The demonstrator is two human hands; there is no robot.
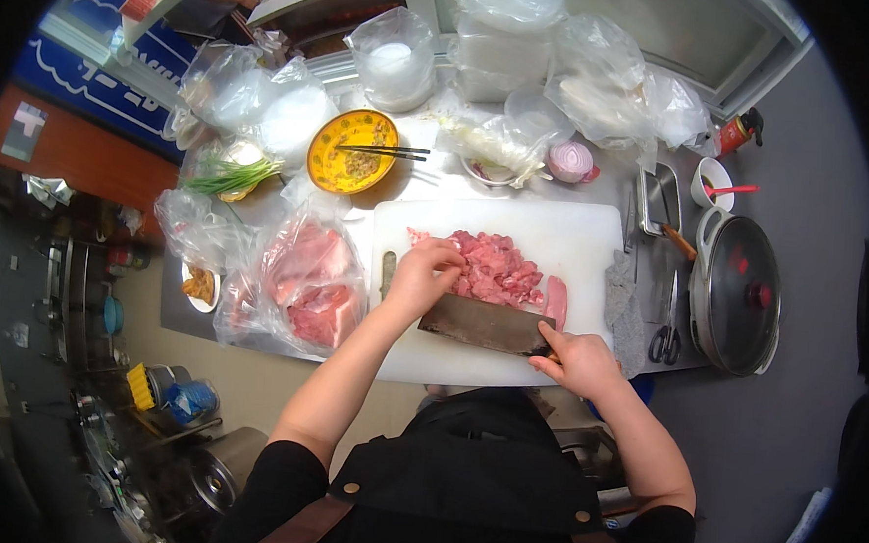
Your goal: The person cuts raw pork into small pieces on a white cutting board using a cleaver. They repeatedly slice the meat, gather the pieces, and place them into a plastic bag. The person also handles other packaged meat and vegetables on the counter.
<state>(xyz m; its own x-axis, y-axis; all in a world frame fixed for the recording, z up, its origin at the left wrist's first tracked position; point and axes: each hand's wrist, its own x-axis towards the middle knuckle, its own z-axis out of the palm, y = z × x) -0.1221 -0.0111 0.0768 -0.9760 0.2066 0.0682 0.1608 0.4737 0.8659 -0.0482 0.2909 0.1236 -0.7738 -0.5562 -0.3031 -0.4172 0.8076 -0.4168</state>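
My right hand (577, 359) grips the wooden handle of a cleaver (487, 324), with the index finger laid along the blade. The broad dark blade lies nearly flat, just in front of a heap of cut raw meat (497, 267) on a white cutting board (430, 363). At the left side of the heap is my left hand (428, 271), its fingers curled over the meat's edge. Whether those fingers pinch a piece is hidden. A longer strip of raw meat (555, 301) rests right of the heap, partly behind the blade.
Left of the board sits bagged raw meat (312, 287). Behind stand a yellow bowl (330, 159) with chopsticks, green onions (233, 177) and a halved red onion (571, 162). To the right are a grey cloth (624, 311), scissors (667, 335) and a lidded pan (743, 295).
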